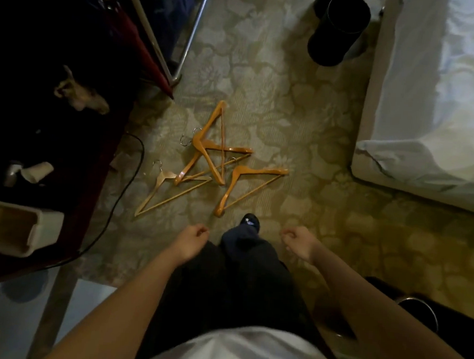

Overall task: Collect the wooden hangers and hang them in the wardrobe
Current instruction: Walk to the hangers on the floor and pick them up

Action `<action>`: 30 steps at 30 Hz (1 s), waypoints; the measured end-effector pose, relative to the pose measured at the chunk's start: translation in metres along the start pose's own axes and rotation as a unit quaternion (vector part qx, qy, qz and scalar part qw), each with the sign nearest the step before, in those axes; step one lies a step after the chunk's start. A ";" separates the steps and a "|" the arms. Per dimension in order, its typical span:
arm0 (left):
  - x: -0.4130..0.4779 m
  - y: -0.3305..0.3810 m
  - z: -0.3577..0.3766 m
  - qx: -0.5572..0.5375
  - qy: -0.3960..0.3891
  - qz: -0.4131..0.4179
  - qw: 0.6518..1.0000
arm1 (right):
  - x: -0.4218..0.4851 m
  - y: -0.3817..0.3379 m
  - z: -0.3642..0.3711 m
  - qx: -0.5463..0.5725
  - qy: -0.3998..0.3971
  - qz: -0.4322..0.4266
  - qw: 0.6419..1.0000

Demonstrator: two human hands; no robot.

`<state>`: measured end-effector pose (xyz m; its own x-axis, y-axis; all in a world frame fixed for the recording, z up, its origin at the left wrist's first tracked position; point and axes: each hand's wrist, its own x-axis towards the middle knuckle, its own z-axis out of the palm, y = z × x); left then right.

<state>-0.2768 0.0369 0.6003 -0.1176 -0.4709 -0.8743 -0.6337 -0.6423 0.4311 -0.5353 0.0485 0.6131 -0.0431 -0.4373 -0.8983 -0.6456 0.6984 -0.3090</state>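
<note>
While both the left hand [192, 240] and right hand [298, 242] hang loosely curled and empty, collecting seems not yet begun. The wooden hangers [198, 142] lie overlapped on the carpet [290, 113] at twelve o'clock ahead, so stooping to gather them likely comes next.

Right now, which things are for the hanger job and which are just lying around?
For the job:
wooden hangers on the carpet
left hand and right hand, both holding nothing

Just lying about:
black bin
bed
paper cup on the dark table
</note>
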 end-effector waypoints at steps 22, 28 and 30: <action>0.389 -0.085 0.008 0.042 -0.026 -0.067 0.997 | 0.401 -0.018 0.073 -0.070 -0.067 0.035 0.995; 0.490 -0.122 0.011 0.026 -0.017 -0.072 0.997 | 0.524 0.000 0.104 -0.073 -0.050 0.052 0.995; 0.518 -0.135 0.017 0.024 -0.018 -0.075 0.997 | 0.558 0.005 0.119 -0.039 -0.036 0.066 0.996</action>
<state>-0.2647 -0.1103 0.0852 -0.0459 -0.3497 -0.9357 -0.6822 -0.6733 0.2851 -0.4714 -0.1248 0.0729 -0.0782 -0.3011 -0.9504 -0.6957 0.6993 -0.1643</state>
